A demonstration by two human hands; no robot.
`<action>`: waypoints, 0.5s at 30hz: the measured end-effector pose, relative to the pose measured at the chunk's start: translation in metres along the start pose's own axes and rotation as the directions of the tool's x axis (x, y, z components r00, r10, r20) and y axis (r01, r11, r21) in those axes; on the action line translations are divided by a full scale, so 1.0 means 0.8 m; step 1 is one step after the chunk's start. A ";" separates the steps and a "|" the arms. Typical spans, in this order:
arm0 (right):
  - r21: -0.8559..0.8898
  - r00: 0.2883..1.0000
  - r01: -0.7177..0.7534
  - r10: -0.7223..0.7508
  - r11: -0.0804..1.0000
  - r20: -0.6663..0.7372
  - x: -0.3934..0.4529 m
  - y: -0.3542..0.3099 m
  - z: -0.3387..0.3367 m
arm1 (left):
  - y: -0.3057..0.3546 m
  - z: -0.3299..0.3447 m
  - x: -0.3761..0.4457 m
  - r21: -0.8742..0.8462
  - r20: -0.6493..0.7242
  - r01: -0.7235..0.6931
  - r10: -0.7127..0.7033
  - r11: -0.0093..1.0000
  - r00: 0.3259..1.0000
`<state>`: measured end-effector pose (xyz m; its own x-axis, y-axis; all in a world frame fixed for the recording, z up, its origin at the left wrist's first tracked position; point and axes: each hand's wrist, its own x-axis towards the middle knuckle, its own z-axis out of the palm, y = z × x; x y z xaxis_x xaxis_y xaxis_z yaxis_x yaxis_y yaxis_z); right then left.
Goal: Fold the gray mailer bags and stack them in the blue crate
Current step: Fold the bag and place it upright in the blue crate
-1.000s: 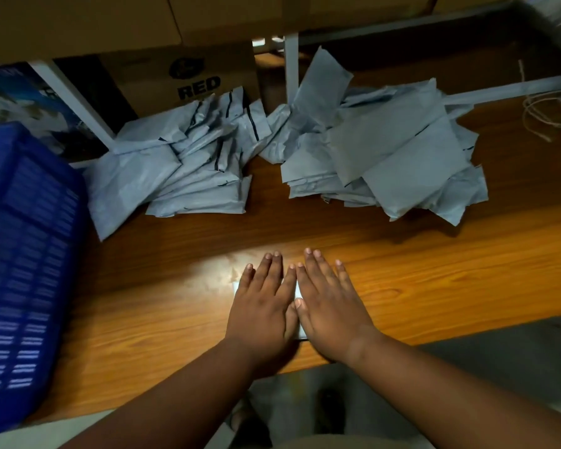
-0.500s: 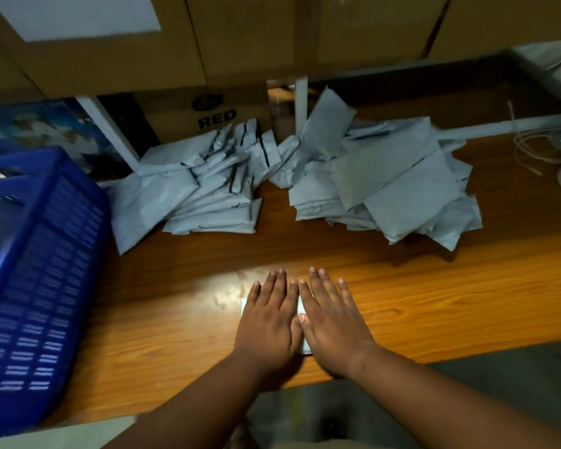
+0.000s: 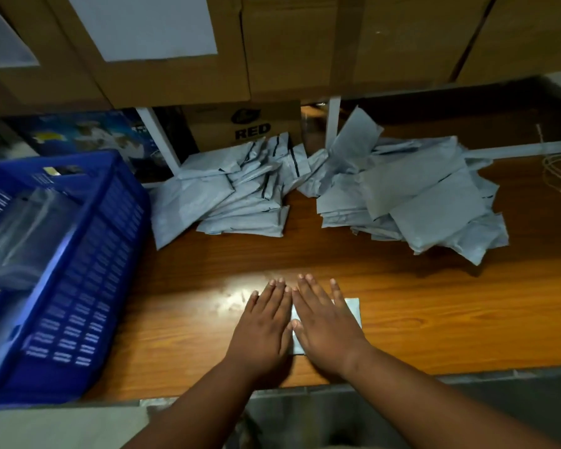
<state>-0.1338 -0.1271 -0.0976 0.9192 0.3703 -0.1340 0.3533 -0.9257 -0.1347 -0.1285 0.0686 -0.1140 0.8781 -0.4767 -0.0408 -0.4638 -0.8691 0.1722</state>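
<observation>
1. My left hand (image 3: 266,325) and right hand (image 3: 326,322) lie side by side, palms down, fingers straight and flat. They press a folded gray mailer bag (image 3: 353,311) onto the counter (image 3: 434,319); neither grips it.
2. That bag sits at the counter's near edge, to the right of the blue crate (image 3: 78,280). Only its right part and a strip between my hands show.
3. Beyond my hands lie two heaps of mailer bags: a left pile (image 3: 234,196) just right of the crate's far corner, and a right pile (image 3: 418,202) farther from the crate.
4. Risk, as I judge it: the plastic may spring open once I lift my palms, so the crease needs firm pressing first.
5. With so little of the bag exposed, pinching it for the carry left to the crate may let the fold slip apart.
6. I cannot make out the crate's contents through the glare, so stacking neatly could go awry.
</observation>
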 end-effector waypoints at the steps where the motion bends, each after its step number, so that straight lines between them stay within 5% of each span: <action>1: -0.025 1.000 -0.001 0.001 1.000 0.007 0.000 0.000 0.003 | 0.002 0.001 0.001 0.005 -0.001 -0.014 0.014 1.000 1.000; 15: -0.003 0.997 -0.026 0.026 1.000 0.073 0.005 -0.002 -0.004 | 0.009 -0.004 0.004 0.006 0.080 0.001 -0.001 1.000 0.997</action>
<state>-0.1298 -0.1246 -0.0951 0.9129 0.3505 -0.2092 0.3296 -0.9353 -0.1285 -0.1285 0.0615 -0.1098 0.8665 -0.4847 -0.1195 -0.4638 -0.8702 0.1662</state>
